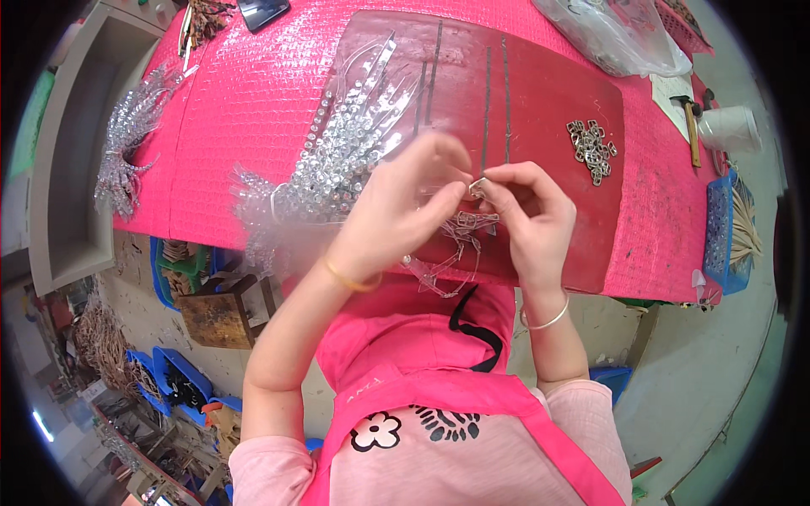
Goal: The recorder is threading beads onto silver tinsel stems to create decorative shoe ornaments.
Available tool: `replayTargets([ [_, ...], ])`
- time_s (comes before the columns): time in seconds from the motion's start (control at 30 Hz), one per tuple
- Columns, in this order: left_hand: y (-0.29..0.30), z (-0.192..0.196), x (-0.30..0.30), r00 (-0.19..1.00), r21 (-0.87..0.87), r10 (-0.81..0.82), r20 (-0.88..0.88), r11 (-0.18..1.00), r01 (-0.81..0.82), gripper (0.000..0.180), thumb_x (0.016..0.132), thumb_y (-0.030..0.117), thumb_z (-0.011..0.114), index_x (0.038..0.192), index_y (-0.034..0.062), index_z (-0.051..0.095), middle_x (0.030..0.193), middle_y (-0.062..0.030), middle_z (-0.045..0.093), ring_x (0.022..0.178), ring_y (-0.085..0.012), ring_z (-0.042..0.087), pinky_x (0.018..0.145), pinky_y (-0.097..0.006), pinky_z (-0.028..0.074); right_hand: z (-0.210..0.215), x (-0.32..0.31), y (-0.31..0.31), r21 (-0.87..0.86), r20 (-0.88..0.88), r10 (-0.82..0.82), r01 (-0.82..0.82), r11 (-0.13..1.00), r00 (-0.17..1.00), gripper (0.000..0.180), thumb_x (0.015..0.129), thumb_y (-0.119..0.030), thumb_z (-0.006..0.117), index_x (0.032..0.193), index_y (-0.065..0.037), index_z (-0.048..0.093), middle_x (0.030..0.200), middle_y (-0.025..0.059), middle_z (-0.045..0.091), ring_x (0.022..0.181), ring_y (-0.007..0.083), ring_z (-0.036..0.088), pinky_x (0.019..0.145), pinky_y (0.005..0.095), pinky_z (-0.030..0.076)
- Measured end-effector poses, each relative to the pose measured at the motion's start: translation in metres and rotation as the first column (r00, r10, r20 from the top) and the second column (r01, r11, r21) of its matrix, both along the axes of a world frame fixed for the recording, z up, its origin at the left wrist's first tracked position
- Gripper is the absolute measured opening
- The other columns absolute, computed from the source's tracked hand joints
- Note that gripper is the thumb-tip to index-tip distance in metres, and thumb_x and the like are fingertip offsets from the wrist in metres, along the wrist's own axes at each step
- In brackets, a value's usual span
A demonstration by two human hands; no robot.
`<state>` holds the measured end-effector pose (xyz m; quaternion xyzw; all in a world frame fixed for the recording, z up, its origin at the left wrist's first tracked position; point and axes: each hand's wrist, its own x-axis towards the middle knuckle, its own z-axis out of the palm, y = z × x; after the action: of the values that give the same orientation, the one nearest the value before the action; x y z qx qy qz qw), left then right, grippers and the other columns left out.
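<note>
In front of my chest, my right hand [537,218] pinches a small metal buckle [478,187] between thumb and forefinger. My left hand [403,201] meets it from the other side, thumb tip at the buckle and fingers bent; what its fingers grip is hidden. Clear plastic straps [460,244] dangle below both hands toward my apron. Just left of my left hand lies a bundle of clear straps studded with round sparkling stones [333,160]. A loose pile of metal buckles [594,150] rests to the right on the dark red mat [548,101].
Pink quilted covering spreads over the table [245,110]. Another clear strap bundle [126,143] lies at the left. A phone [263,12] and a plastic bag [616,38] sit at the far side. A hammer [692,131], white cup [731,129] and blue basket [730,232] line the right edge.
</note>
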<state>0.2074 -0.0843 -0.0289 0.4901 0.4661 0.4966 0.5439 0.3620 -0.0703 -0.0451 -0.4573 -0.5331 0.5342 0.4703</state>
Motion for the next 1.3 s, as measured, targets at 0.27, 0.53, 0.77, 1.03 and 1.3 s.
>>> replayTargets([
  [0.27,-0.013,-0.001,-0.010,0.929,0.193,0.033,-0.369,0.980,0.042,0.012,0.075,0.008,0.064,0.078,-0.0024,0.060,0.084,-0.0127,0.061,0.075,-0.0245,0.059,0.072,-0.032,0.046,0.005,-0.009,-0.004,0.292,0.196,0.019,-0.077,0.953,0.980,0.014,0.074,0.004,0.064,0.087,-0.001,0.064,0.078,0.0071,0.060,0.070,0.0126,0.059,0.058,0.0236,0.047],
  [0.53,-0.036,0.011,-0.019,0.994,-0.412,-0.095,-0.050,0.909,0.067,0.014,0.082,0.007,0.057,0.089,-0.0039,0.062,0.081,-0.0065,0.060,0.070,-0.0113,0.056,0.062,-0.026,0.047,0.002,-0.010,-0.011,-0.064,-0.005,0.079,-0.079,0.995,0.997,0.006,0.077,0.000,0.064,0.082,0.003,0.065,0.070,0.0054,0.064,0.064,0.0091,0.061,0.057,0.0203,0.048],
  [0.77,-0.039,0.008,-0.027,0.988,-0.368,-0.096,0.120,0.920,0.134,0.022,0.085,0.008,0.056,0.103,-0.0036,0.060,0.091,-0.0055,0.063,0.072,-0.0070,0.055,0.067,-0.021,0.046,0.000,-0.012,-0.013,0.027,0.052,0.103,-0.105,0.994,0.993,0.005,0.076,0.000,0.064,0.080,0.003,0.064,0.071,0.0063,0.065,0.063,0.0102,0.062,0.057,0.0216,0.050],
  [1.03,-0.045,0.002,-0.011,0.965,-0.080,0.138,-0.222,0.984,-0.159,0.011,0.080,0.005,0.059,0.086,-0.0029,0.063,0.067,-0.0086,0.061,0.057,-0.0111,0.055,0.054,-0.026,0.044,0.007,-0.013,-0.015,0.476,0.434,-0.009,-0.220,0.852,0.901,0.009,0.071,0.000,0.067,0.078,0.000,0.062,0.070,0.0107,0.061,0.061,0.0189,0.062,0.052,0.0254,0.048],
  [1.3,-0.038,0.028,-0.008,0.867,0.282,0.325,-0.377,0.932,-0.227,0.008,0.078,0.005,0.060,0.083,-0.0011,0.061,0.070,-0.0107,0.058,0.059,-0.0216,0.057,0.054,-0.029,0.044,0.013,-0.014,-0.015,0.279,0.253,0.116,-0.187,0.942,0.960,0.006,0.076,-0.001,0.064,0.080,0.002,0.061,0.067,0.0075,0.060,0.058,0.0116,0.058,0.051,0.0231,0.045],
])
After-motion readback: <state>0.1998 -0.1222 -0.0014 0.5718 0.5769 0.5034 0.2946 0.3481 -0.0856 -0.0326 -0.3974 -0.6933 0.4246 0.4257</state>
